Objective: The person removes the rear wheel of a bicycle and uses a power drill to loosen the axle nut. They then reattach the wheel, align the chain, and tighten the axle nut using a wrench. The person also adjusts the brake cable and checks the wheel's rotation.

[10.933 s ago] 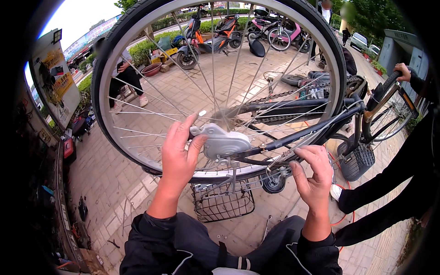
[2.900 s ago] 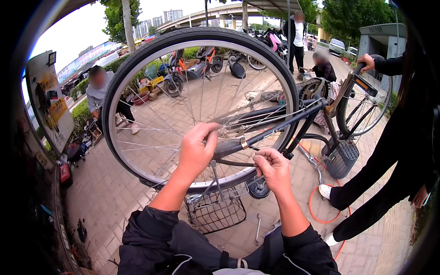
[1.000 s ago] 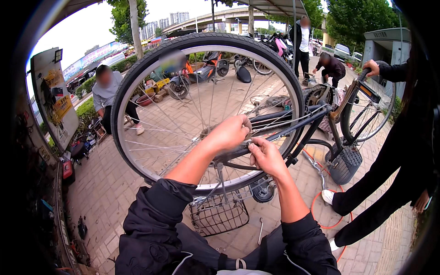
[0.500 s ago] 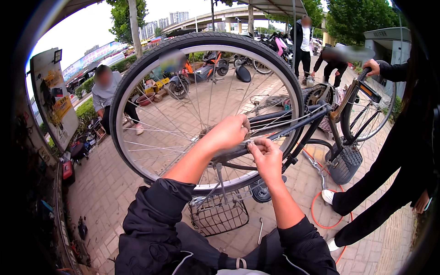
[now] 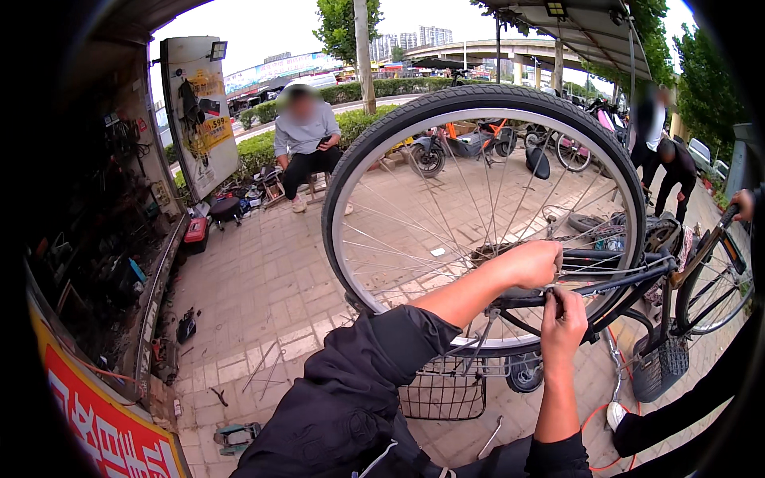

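A dark bicycle (image 5: 617, 276) stands upside down in front of me, its rear wheel (image 5: 348, 171) raised with a black tyre and silver rim. My left hand (image 5: 535, 264) reaches across the spokes, fingers curled closed at the dark frame tube near the hub. Just below and to its right, my right hand (image 5: 565, 317) pinches thumb and fingers at the same tube. Whatever small part they hold is hidden by the fingers. A thin light cable or rod runs from between the hands toward the crank. The wire basket (image 5: 443, 390) hangs beneath the wheel.
A wrench (image 5: 492, 436) lies on the paving near my knees, with a pump (image 5: 616, 366) and orange hose beyond. A person stands at right, one hand (image 5: 743, 205) on the front end. Another person (image 5: 307, 131) sits far left. A red toolbox (image 5: 196, 233) stands by the doorway.
The view has swung left, so the bicycle and my hands now appear further right and the dark workshop shows more. Both hands stay at the tube near the hub.
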`<state>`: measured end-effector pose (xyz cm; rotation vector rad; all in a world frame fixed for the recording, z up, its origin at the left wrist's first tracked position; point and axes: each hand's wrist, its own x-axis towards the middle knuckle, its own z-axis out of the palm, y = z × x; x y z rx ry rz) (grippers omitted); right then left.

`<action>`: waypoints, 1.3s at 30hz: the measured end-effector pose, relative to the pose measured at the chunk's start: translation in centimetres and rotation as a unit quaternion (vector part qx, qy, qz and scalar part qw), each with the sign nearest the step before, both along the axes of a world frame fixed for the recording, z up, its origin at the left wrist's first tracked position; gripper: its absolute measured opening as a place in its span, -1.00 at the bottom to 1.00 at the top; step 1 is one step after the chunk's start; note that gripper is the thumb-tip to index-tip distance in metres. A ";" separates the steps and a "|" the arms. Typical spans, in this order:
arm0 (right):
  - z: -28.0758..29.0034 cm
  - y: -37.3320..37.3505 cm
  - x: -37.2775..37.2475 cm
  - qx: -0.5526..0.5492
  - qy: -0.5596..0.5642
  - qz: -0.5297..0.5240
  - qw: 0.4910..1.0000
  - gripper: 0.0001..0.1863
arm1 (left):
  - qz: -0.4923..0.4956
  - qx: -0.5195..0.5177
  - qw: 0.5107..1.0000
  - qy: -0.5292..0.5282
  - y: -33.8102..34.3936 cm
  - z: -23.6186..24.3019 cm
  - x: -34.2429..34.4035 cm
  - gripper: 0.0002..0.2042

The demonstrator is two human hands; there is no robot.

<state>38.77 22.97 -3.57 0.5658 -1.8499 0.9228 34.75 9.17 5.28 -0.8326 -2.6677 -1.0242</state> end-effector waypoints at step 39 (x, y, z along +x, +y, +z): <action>-2.1 1.2 -4.3 -0.063 0.019 -0.021 0.998 -0.89 | -0.038 0.005 0.998 -0.044 1.3 -0.1 -4.1 -0.81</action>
